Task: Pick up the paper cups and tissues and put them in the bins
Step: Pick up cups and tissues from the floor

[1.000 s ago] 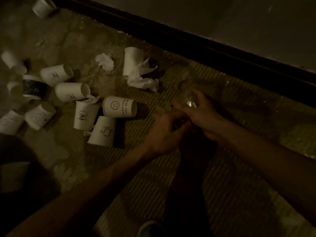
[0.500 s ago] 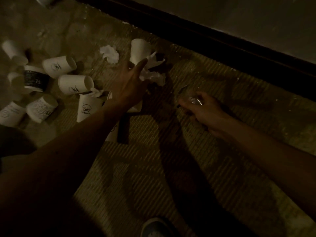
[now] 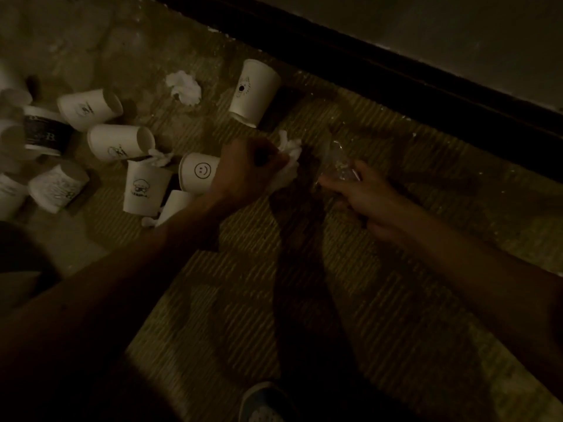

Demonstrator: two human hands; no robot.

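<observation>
In dim light, the left hand (image 3: 246, 170) is closed in a fist around a crumpled white tissue (image 3: 288, 159), which bulges out on the hand's right side, just above the ribbed floor mat (image 3: 350, 300). The right hand (image 3: 362, 193) sits just to the right of it, fingers loosely curled and pinching a clear, glinting plastic bag (image 3: 339, 161) whose outline is hard to make out. Between the two hands a dark shadow runs down the mat. Paper cups lie scattered on the floor to the left: a smiley-face cup (image 3: 198, 172) on its side touching the left wrist, a cup with a cartoon print (image 3: 144, 190) just left of it, and a cup with an eye-like drawing (image 3: 254, 91) farther away, near the dark baseboard (image 3: 396, 80). Another crumpled tissue (image 3: 184, 86) lies on the floor left of that far cup, and a small one (image 3: 160, 156) rests among the cups. More cups (image 3: 91, 108) cluster at the left edge. The toe of a shoe (image 3: 263, 403) shows at the near edge.
</observation>
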